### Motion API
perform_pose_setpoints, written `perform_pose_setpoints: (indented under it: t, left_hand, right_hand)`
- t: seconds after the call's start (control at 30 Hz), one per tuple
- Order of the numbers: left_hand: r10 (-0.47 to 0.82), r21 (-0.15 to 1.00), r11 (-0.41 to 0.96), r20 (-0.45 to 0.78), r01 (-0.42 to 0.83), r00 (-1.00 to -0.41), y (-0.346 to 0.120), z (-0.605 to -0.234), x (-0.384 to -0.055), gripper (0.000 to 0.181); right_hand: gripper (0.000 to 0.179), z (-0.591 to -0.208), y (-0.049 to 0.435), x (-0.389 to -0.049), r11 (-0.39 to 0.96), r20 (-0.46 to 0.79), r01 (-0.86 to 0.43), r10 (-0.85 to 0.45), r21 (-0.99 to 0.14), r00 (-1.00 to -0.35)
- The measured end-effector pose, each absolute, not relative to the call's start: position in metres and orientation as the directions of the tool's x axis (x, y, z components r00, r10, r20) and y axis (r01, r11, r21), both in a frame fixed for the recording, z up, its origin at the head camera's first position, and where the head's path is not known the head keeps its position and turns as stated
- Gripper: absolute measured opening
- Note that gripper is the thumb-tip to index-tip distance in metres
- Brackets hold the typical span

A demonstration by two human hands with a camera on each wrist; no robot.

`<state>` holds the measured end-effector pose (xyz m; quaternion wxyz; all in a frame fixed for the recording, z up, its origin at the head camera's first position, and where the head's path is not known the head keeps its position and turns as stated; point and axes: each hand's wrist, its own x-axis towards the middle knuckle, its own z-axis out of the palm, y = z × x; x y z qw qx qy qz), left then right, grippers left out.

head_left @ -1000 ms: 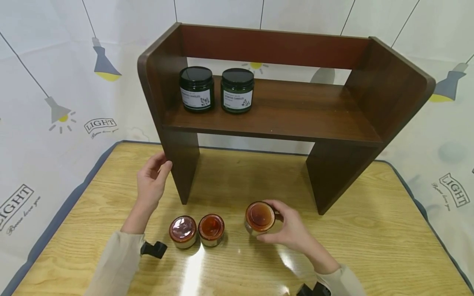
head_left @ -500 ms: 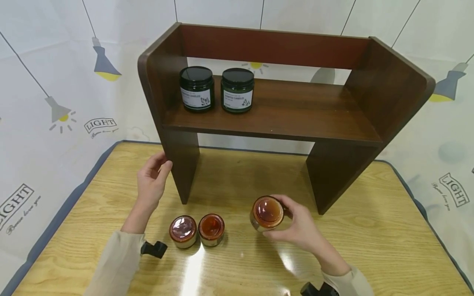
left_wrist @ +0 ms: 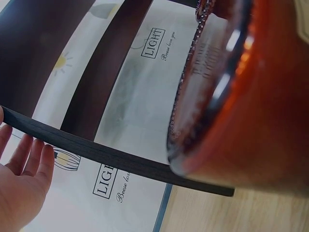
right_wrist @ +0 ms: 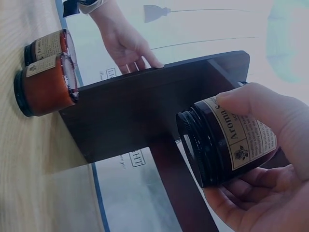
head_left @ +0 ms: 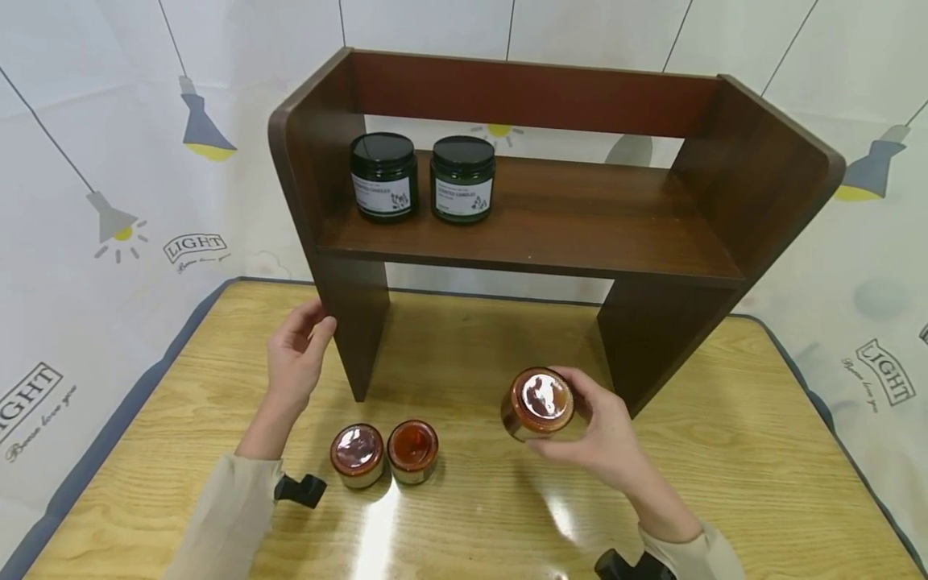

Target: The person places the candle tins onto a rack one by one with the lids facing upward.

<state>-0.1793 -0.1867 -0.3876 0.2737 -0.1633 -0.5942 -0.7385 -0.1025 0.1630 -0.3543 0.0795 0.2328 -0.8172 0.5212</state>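
Note:
My right hand (head_left: 605,435) grips an amber glass candle jar (head_left: 538,403) between thumb and fingers, raised above the table. Its cream "Aroma" label (right_wrist: 241,130) and black lid (right_wrist: 195,150) show in the right wrist view; the lid points down toward the table. My left hand (head_left: 297,354) rests relaxed against the left side panel (right_wrist: 125,106) of a dark wooden shelf (head_left: 565,234), thumb at its front edge. Two more amber jars, a left one (head_left: 358,455) and a right one (head_left: 413,451), stand lid-down on the table. One jar (left_wrist: 270,111) looms large in the left wrist view.
Two dark green candle jars with black lids, one (head_left: 384,177) beside the left panel and another (head_left: 463,179), stand upright on the shelf board. The wood-grain table (head_left: 471,515) meets a white printed backdrop (head_left: 130,322) behind and at the sides.
My right hand has lifted the amber jar and carried it right and toward the shelf, tilting it slightly. My left hand and the other jars have stayed in place.

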Motion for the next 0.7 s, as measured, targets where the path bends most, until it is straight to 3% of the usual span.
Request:
perform_pose_setpoints:
  t: [0.7]
  left_hand:
    - [-0.217,0.795,-0.128,0.561,0.593,-0.799,-0.186,-0.387,-0.18,0.036]
  right_hand:
    - [0.066,-0.323,0.168,-0.102,0.311,0.443,-0.508,-0.258,-0.803,-0.858]
